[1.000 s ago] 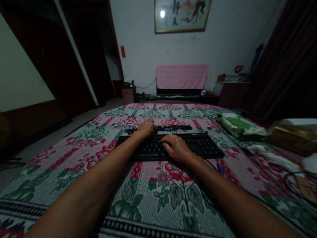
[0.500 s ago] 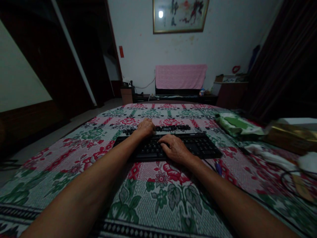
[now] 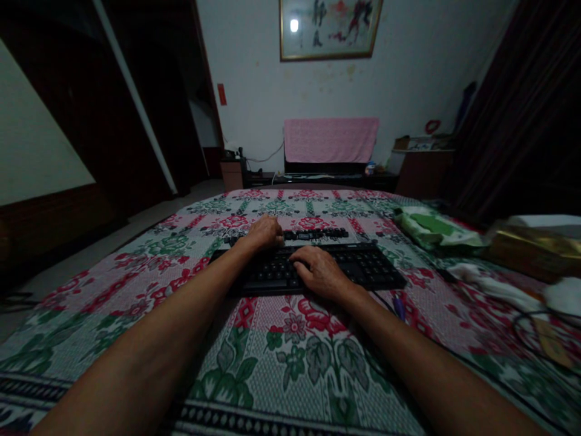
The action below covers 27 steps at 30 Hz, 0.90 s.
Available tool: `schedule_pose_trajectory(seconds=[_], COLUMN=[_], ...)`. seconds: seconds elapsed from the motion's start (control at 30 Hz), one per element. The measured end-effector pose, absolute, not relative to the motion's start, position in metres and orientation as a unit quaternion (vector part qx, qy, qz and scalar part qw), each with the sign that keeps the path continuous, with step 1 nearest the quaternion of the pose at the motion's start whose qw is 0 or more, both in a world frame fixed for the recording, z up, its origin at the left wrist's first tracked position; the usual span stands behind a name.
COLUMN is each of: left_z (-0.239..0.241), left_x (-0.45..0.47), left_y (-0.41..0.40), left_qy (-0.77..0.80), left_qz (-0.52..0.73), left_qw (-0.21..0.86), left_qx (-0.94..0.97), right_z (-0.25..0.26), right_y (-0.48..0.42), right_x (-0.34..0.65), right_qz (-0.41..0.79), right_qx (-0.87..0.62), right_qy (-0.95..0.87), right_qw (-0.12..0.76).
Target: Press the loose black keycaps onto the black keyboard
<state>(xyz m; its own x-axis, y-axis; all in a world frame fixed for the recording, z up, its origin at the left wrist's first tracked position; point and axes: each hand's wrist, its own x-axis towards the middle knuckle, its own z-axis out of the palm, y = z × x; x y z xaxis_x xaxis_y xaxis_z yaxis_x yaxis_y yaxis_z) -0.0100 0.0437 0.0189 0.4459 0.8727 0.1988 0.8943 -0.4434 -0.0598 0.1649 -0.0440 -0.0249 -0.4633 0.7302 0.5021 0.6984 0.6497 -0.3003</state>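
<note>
A black keyboard (image 3: 272,276) lies on the flowered cloth in front of me, with several small dark keycaps (image 3: 318,234) lined up beyond its far edge. My left hand (image 3: 264,232) is over the left part of that row, near the keyboard's far edge. Its fingers are curled together, and whatever they hold, if anything, is hidden. On the middle of the keyboard rests my right hand (image 3: 321,271), thumb slightly apart from the fingers, which touch the keys.
The patterned cloth (image 3: 290,387) covers the whole surface. To the right are a green and white packet (image 3: 438,230), a gold box (image 3: 531,248), white crumpled material (image 3: 499,287) and a purple object (image 3: 399,306). A dark cable (image 3: 481,363) runs along the right side.
My left hand has shifted slightly left and toward me over the row of keycaps. My right hand stays almost still on the keyboard.
</note>
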Motion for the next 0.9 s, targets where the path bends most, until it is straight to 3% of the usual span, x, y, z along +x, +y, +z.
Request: schedule_pose_trajectory(seconds=[0.4,0.9], left_z=[0.022,0.028], left_x=[-0.031,-0.025], left_y=[-0.008,-0.012], left_qy=[-0.433,-0.476], left_qz=[-0.095,-0.074], left_qw=[-0.070,-0.130], left_qx=[-0.893,-0.867], right_z=[-0.024,-0.019], right_y=[-0.043,-0.044], right_x=[0.165,0.165], right_qz=[0.024,0.034], right_qx=[-0.414,-0.367], right_qy=[-0.857,-0.878], right_qw=[0.307,0.304])
